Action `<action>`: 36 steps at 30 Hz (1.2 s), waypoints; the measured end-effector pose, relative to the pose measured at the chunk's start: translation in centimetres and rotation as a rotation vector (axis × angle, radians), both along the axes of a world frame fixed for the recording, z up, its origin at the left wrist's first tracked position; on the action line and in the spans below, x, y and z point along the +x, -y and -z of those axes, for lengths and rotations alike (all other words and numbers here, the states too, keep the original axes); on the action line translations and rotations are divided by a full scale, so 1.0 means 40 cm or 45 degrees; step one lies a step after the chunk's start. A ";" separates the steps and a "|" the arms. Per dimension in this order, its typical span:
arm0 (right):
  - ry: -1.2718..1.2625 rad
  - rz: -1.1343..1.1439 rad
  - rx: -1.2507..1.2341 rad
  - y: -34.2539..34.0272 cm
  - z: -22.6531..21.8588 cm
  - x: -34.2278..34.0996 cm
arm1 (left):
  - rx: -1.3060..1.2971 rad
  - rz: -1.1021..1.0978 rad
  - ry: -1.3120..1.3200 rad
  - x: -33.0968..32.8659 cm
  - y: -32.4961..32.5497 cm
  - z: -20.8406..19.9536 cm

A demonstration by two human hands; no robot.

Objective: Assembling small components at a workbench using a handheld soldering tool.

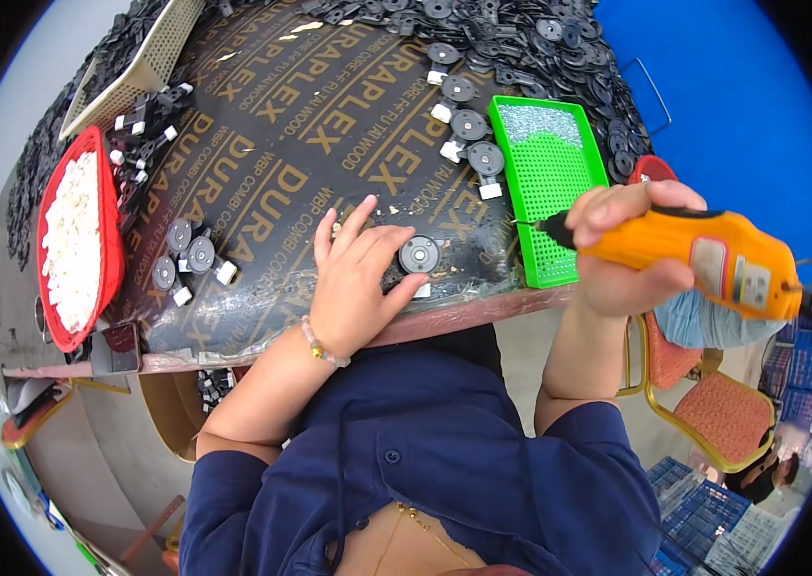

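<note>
My right hand (617, 250) is wrapped round an orange electric screwdriver (704, 257), raised over the near part of a green perforated tray (510, 192). The screwdriver's dark tip points left; small silvery screws (540, 124) lie heaped at the tray's far end. On the table, my left hand (363, 264) rests palm down. Its thumb and index finger hold a black round plastic part (418, 254) from the left, while the other fingers stretch out. A white piece (422, 290) shows below this part. Beyond the tray's left side, several similar black parts (486, 158) with white ends form a row.
A red basket (116, 240) of small white pieces stands at the left. Black parts with white ends (200, 254) lie beside it. A large pile of black parts (521, 48) covers the far right, next to a blue surface (723, 106). A beige basket (142, 77) stands far left.
</note>
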State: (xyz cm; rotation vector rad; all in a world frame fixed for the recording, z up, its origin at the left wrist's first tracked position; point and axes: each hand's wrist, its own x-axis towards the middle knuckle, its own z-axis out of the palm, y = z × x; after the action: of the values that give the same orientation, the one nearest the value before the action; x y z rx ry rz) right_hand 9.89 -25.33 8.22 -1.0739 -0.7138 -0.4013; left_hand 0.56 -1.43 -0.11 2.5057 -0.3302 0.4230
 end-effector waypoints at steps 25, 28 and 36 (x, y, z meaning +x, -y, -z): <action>-0.384 -0.333 -0.165 -0.207 0.051 -0.049 | -0.002 0.016 0.018 -0.001 -0.004 -0.004; -0.302 -0.294 -0.064 -0.131 0.052 -0.020 | -0.009 0.010 0.039 -0.001 0.000 -0.001; -0.226 0.278 -0.304 0.061 0.053 0.026 | 0.034 0.010 0.027 0.002 0.007 -0.007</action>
State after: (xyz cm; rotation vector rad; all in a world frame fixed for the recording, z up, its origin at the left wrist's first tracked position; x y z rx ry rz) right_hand 10.94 -27.78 6.12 -1.4019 -0.4953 -0.4077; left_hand 0.64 -1.72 0.19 2.5269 -0.3565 0.4449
